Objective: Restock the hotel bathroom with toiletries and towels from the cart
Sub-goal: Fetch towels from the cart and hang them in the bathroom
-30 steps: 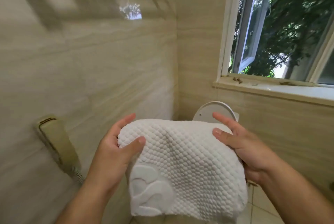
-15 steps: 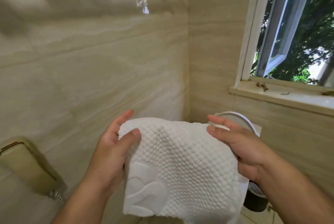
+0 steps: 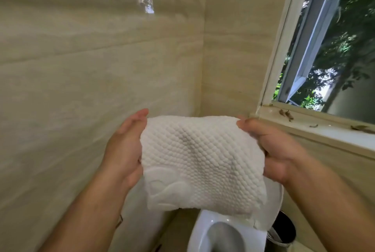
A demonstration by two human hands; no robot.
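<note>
A folded white waffle-textured towel (image 3: 199,162) is held in the air above the white toilet (image 3: 227,231), left hand (image 3: 124,150) and right hand (image 3: 279,151) each gripping one side edge

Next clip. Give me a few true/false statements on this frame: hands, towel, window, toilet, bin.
1. The left hand and the right hand both hold the towel. True.
2. The towel is blue. False: it is white.
3. The window is shut. False: its sash stands open.
4. A toilet shows below the towel. True.
5. The bin stands left of the toilet. False: it stands to the toilet's right.
</note>
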